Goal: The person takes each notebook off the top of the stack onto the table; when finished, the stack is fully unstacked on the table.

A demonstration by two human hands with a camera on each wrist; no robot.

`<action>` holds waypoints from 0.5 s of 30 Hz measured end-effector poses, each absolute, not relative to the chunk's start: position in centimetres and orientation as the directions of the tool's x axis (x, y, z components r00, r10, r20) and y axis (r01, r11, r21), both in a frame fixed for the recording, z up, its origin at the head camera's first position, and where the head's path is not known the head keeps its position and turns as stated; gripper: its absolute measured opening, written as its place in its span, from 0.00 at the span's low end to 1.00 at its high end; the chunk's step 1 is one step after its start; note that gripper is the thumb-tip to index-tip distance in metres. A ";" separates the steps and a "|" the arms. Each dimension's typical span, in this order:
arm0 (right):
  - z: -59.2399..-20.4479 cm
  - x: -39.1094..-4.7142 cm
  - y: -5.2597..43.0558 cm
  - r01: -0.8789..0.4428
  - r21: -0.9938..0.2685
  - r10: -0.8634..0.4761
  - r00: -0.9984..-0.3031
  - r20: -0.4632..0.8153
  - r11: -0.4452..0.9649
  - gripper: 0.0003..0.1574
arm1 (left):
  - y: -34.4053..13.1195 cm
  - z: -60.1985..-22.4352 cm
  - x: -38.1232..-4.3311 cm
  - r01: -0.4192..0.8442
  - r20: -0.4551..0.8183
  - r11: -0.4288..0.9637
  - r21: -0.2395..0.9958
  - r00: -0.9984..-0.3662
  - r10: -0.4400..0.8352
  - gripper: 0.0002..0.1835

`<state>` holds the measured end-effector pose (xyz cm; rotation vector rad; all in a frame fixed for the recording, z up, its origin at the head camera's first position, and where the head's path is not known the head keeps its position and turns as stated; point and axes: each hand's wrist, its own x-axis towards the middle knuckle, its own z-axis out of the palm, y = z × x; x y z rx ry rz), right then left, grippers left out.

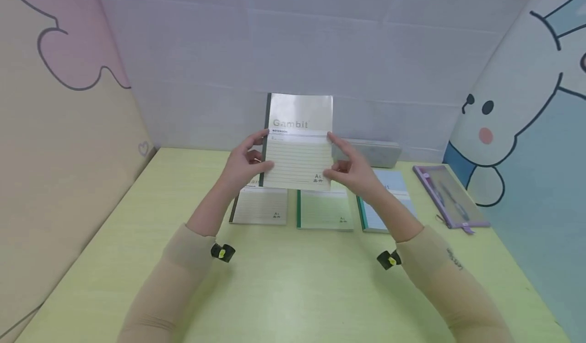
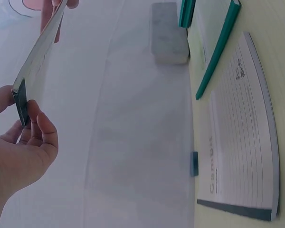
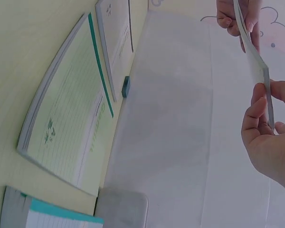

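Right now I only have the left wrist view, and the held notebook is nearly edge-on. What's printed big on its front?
Observer: In the head view, the held notebook reads "Gambit" in large letters.
Operator: And the far grip?
Observer: The right hand has its thumb on the front, near the lower right corner.
Operator: Anything at far right?
Observer: Yes, a purple-edged pouch, to the right of the blue notebook in the head view.
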<state>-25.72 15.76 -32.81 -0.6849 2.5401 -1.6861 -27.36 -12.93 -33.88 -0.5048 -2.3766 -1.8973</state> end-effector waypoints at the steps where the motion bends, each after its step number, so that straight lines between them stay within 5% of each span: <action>1: -32.9 -25.8 15.2 -0.348 -0.884 -0.372 -0.901 0.224 0.311 0.52 | -13.6 -34.0 -27.4 0.291 0.251 0.194 0.937 -0.945 0.208 0.39; 15: -35.5 -26.8 7.8 -0.327 -0.930 -0.336 -0.906 0.258 0.166 0.44 | -20.9 -35.6 -27.3 0.265 0.225 0.290 0.920 -0.960 0.166 0.40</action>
